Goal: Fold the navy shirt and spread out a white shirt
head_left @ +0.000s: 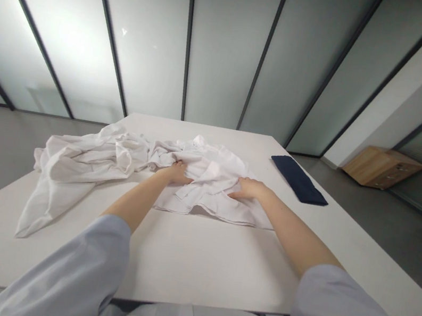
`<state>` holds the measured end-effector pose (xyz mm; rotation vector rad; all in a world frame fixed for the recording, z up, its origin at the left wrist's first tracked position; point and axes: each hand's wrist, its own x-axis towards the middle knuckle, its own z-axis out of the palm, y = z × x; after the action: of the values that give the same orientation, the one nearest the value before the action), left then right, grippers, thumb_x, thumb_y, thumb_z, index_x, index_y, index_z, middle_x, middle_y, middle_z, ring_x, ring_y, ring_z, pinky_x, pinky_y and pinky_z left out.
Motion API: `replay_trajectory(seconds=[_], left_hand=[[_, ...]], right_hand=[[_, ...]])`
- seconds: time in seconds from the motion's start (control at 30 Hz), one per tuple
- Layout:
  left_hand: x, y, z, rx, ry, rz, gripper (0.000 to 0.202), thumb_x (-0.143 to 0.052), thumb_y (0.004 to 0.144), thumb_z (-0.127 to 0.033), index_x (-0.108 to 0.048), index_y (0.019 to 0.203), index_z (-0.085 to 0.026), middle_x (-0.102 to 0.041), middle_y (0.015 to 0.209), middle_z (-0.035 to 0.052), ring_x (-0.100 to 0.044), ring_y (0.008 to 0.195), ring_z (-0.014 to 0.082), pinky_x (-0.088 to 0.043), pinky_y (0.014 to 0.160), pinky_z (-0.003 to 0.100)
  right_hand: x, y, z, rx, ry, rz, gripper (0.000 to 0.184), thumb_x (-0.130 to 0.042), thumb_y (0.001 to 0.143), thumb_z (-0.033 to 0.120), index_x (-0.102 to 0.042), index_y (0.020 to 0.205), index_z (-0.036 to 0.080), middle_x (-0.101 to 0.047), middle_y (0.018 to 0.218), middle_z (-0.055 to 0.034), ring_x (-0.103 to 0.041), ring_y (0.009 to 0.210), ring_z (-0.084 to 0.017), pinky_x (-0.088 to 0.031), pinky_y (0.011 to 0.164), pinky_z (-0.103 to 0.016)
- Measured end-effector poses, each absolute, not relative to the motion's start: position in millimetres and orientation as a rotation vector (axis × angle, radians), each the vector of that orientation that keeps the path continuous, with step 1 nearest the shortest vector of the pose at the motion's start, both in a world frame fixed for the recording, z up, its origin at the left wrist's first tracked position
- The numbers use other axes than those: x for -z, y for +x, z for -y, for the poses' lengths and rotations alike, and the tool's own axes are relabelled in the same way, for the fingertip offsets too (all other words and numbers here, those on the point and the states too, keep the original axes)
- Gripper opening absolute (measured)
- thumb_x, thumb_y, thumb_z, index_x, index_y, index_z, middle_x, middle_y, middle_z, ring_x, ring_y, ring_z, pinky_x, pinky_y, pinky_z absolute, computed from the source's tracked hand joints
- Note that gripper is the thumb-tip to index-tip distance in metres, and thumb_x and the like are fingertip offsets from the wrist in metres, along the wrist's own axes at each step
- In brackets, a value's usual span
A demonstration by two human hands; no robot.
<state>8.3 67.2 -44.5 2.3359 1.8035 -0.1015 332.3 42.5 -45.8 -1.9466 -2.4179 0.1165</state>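
Note:
A crumpled white garment, perhaps a shirt, lies in the middle of the table with its hem towards me. My left hand rests on its left part, fingers apart and partly lost in the folds. On its right part lies my right hand, thumb stretched out and fingers spread over the cloth. Another heap of white cloth sits on the left, close against the garment, one corner trailing towards the table's front. Whether either hand pinches any fabric is hard to see.
A folded dark navy cloth lies near the right edge of the white table. Behind the table stand frosted glass panels with dark frames. A wooden cabinet is on the floor at the far right.

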Motion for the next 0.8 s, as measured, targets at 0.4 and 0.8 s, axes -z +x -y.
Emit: replay_trajectory(seconds=[0.4,0.8], left_hand=[[11,-2,-43,0.494,2.45,-1.611,0.078,-0.075,0.052,-0.06,-0.062,0.12,-0.024,-0.064,0.124,0.014,-0.061,0.11,0.0339,-0.047,0.089,0.039],[33,20,-51,-0.107,2.547,-1.887,0.066,-0.038,0.088,-0.06,-0.04,0.141,-0.02,-0.037,0.15,0.0171,-0.033,0.137,0.0364,-0.026,0.107,0.052]], right_hand=[[59,331,-51,-0.179,-1.977,2.404,0.076,-0.043,0.088,0.064,-0.035,0.147,0.017,-0.028,0.155,-0.0149,-0.025,0.143,-0.029,-0.022,0.115,-0.042],[47,310,-11,0.121,-2.156,2.37,0.075,-0.03,0.088,0.073,-0.062,0.119,0.013,-0.063,0.117,-0.0232,-0.057,0.113,-0.035,-0.032,0.1,-0.052]])
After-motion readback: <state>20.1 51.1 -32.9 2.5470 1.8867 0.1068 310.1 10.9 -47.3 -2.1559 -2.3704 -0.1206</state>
